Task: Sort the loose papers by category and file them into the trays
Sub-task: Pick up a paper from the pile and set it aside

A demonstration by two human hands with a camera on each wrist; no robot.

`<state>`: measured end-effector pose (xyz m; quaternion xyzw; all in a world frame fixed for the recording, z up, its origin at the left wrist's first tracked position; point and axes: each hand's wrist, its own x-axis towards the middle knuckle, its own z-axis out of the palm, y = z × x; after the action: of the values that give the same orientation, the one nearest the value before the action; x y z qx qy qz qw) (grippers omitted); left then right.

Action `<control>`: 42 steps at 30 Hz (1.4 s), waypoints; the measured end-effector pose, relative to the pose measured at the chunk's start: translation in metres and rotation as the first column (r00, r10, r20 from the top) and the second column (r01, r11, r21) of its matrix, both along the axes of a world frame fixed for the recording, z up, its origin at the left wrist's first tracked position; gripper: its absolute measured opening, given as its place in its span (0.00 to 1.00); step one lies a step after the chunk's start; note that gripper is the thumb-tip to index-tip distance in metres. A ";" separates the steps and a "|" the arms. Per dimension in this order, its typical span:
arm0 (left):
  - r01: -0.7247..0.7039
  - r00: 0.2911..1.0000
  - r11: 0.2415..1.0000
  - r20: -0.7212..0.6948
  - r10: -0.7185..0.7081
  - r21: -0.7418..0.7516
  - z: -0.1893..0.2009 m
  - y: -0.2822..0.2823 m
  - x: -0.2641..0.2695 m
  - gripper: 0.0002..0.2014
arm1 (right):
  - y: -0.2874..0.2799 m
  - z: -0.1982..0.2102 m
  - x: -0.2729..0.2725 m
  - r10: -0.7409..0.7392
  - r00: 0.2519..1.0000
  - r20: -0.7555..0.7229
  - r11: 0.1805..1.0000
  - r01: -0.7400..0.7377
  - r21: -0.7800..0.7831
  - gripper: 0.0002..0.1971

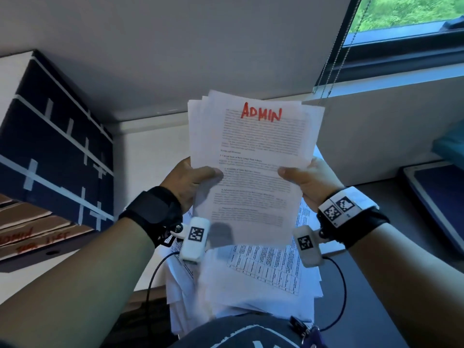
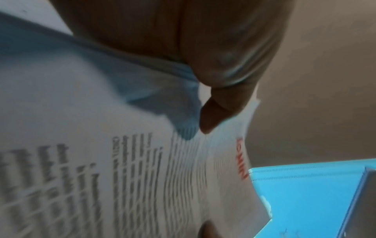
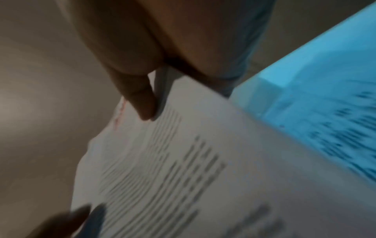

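Note:
I hold a fanned sheaf of printed papers (image 1: 253, 169) upright in front of me; the top sheet has "ADMIN" written in red at its head. My left hand (image 1: 193, 182) pinches the sheaf's left edge, thumb on the front. My right hand (image 1: 303, 179) pinches the right edge the same way. In the left wrist view the thumb of my left hand (image 2: 215, 116) presses on the printed sheet (image 2: 142, 177). In the right wrist view the thumb of my right hand (image 3: 140, 103) lies on the blurred page (image 3: 183, 169). A loose pile of papers (image 1: 258, 280) lies below my hands.
A dark blue stack of trays (image 1: 52, 151) with white tape strips stands at the left, with cardboard shelves (image 1: 32, 232) below it bearing red writing. A dark tray (image 1: 437, 197) and something light blue (image 1: 452, 144) sit at the right. A window (image 1: 406, 18) is at upper right.

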<state>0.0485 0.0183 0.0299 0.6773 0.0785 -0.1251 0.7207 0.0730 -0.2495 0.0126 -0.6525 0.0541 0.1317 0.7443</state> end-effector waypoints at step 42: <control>-0.426 0.861 0.889 -0.227 0.455 0.169 -0.029 0.080 -0.022 0.10 | 0.136 -0.017 0.042 0.176 0.984 -0.038 0.845 -0.170 -0.507 0.11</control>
<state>0.0260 0.0984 0.0012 0.6586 0.3322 -0.0401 0.6740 0.1146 -0.1134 -0.0044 -0.8283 0.0241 0.1760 0.5314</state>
